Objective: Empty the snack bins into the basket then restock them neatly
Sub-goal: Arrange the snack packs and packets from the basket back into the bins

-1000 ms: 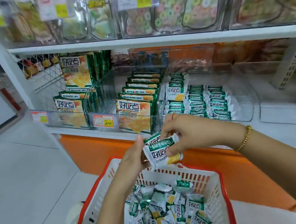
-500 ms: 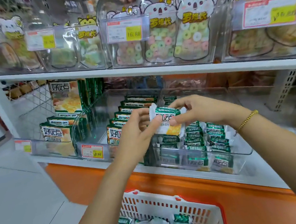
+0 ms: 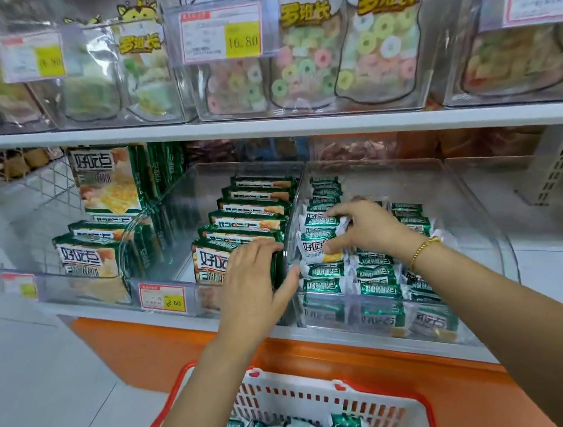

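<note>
Landmark: I take the clear bin (image 3: 481, 228) on the lower shelf as my reference. Every place below is given against it.
Right hand: I see the right hand (image 3: 366, 231) reaching down into the clear bin. Its fingers curl over the top and its thumb is underneath, pinching a snack packet (image 3: 315, 244) that stands upright at the bin's left side. I cannot tell whether a second packet is caught in the same grip.
Left hand: the left hand (image 3: 256, 284) is flat, fingers straight and together, holding nothing. Its thumb touches the bin's front left corner from outside, and its fingers lie over the front box next door.
Small packets: green and white small packets (image 3: 379, 274) lie in rows inside the bin, from its left wall to about its middle.
Basket: the basket (image 3: 292, 396), white with a red rim, sits below and in front of the bin, nearest to me. Loose packets (image 3: 345, 425) of the same kind are heaped in it.
Green boxes: larger green boxes (image 3: 249, 216) stand in file in the compartment just left of the bin.
Price tag: a red and yellow price tag (image 3: 162, 297) hangs further left of the bin, at the shelf front.
Upper shelf: a white upper shelf (image 3: 265, 128) runs above the bin, carrying pouches of ring sweets (image 3: 344, 59).
Bracelet: a gold bracelet (image 3: 424, 249) circles the right wrist, over the bin's middle.
</note>
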